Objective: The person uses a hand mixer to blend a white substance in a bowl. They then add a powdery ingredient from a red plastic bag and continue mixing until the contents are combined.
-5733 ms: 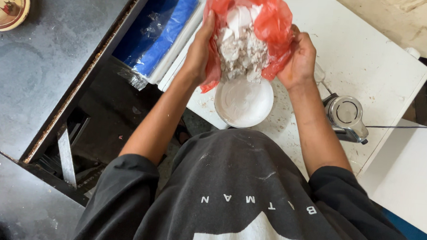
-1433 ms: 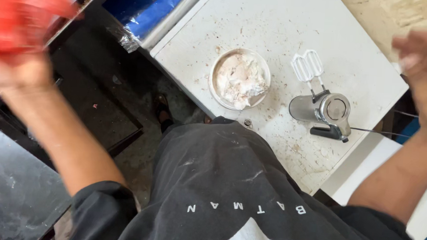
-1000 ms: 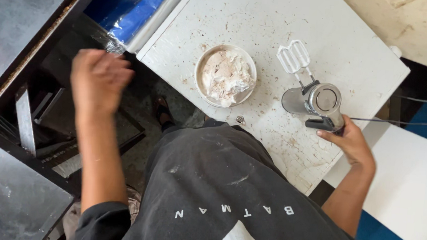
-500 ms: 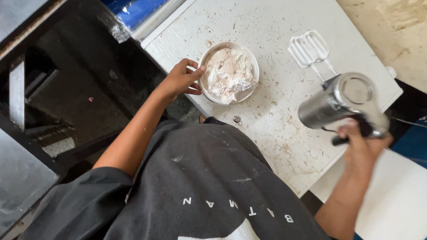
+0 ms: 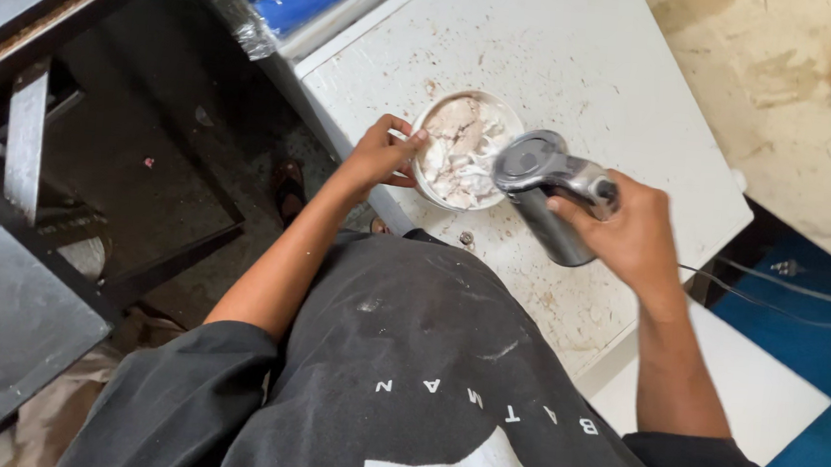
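The left hand (image 5: 379,153) is gripping the rim of the bowl (image 5: 460,151), steadying it on the worktop (image 5: 584,60). The right hand (image 5: 632,234) is clasping the mixer (image 5: 547,189), tilting it over the bowl's white lumps.

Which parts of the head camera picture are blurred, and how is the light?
Head view: the right hand and the hand mixer are slightly motion-blurred; the left hand on the bowl is sharper; the white table lies in soft, even daylight, without glare.
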